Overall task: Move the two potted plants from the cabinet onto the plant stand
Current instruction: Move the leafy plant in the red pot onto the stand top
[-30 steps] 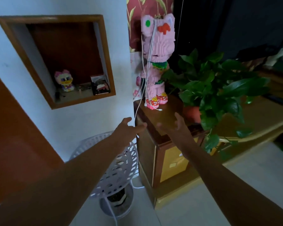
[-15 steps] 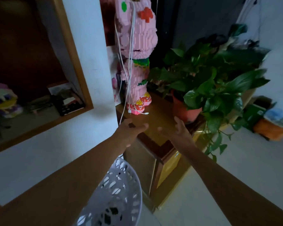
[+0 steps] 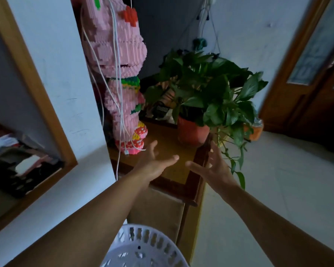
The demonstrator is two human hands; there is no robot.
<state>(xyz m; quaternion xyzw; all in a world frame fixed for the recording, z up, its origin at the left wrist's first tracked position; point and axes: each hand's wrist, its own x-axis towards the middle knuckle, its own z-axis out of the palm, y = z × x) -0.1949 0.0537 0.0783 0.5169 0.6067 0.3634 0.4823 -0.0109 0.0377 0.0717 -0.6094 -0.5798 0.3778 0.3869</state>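
Both hands, left (image 3: 152,162) and right (image 3: 213,166) (fingers spread), hover near the potted plant (image 3: 193,132).

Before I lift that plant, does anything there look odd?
The red pot sits at the cabinet top's right edge, vines trailing over the side. White cables hang down the pink figure.

The room is dim. A pale wall (image 3: 52,60) on the left holds a recessed niche with a wooden frame (image 3: 37,97), cluttered inside. A tall pink brick-built figure (image 3: 120,60) stands in the corner with white cables (image 3: 120,112) hanging down it. On the right, a wooden door (image 3: 305,70) with frosted glass panes meets a light tiled floor (image 3: 278,189).
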